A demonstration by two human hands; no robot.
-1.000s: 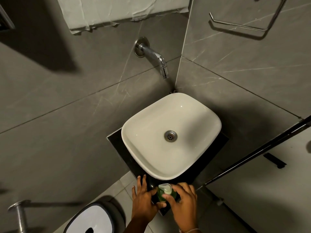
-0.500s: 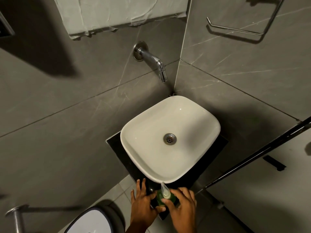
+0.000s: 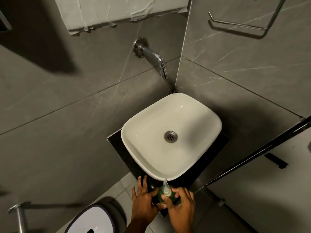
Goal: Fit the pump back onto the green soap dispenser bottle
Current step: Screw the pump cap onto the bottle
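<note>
The green soap dispenser bottle point(image 3: 161, 196) stands on the black counter point(image 3: 117, 145) just in front of the white basin. Its pale pump point(image 3: 166, 189) sits on top, spout pointing toward the basin rim. My left hand point(image 3: 143, 201) steadies the bottle from the left, thumb against its side and fingers spread on the counter. My right hand point(image 3: 180, 206) holds the pump collar from the right with thumb and fingertips. The bottle's lower body is hidden by both hands.
A white basin point(image 3: 144, 130) with a metal drain point(image 3: 170, 136) fills the counter. A chrome tap point(image 3: 155, 60) juts from the grey tiled wall. A white-lidded bin point(image 3: 94, 221) stands lower left, a black door frame point(image 3: 252, 157) at right.
The pump's spout has turned from sideways to pointing at the basin, with my right fingers shifting around its collar. The camera has tilted a little, so the basin sits lower in view.
</note>
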